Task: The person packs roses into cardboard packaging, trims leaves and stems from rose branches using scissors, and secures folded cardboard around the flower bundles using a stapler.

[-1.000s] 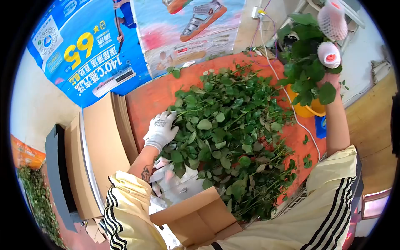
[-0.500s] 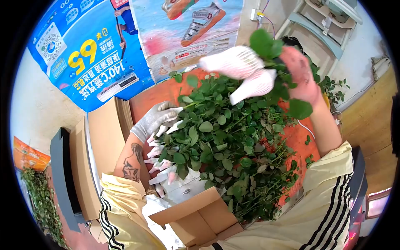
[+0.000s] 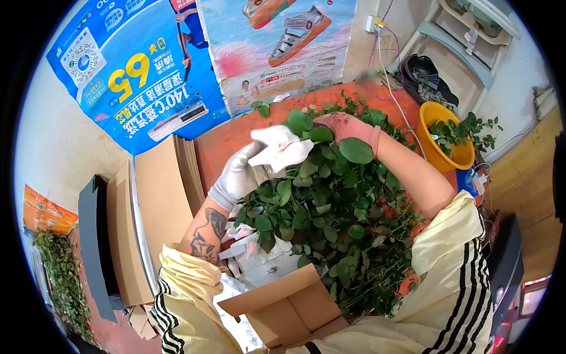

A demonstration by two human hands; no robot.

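Two or so roses, their heads covered in white mesh sleeves (image 3: 282, 147), are held up over the leafy pile. My right hand (image 3: 349, 128), in a pink glove, is closed around their stems just behind the broad leaves. My left hand (image 3: 237, 177), in a whitish glove, has its fingers curled about the sleeved heads, which partly hide the fingertips. Under both hands lies a large heap of green rose stems and leaves (image 3: 330, 218). More sleeved rose heads (image 3: 240, 231) stick out at its left side, below my left wrist.
An open cardboard box (image 3: 286, 307) stands before me at the orange-red table (image 3: 224, 141). Cardboard sheets (image 3: 162, 183) lean at the left. To the right are a yellow bucket (image 3: 430, 141) with leafy stems, a white cable and a dark bag (image 3: 427, 79).
My right hand has swung down and left with the sleeved roses. My left hand has moved right and up from the heads at the pile's edge to the held ones.
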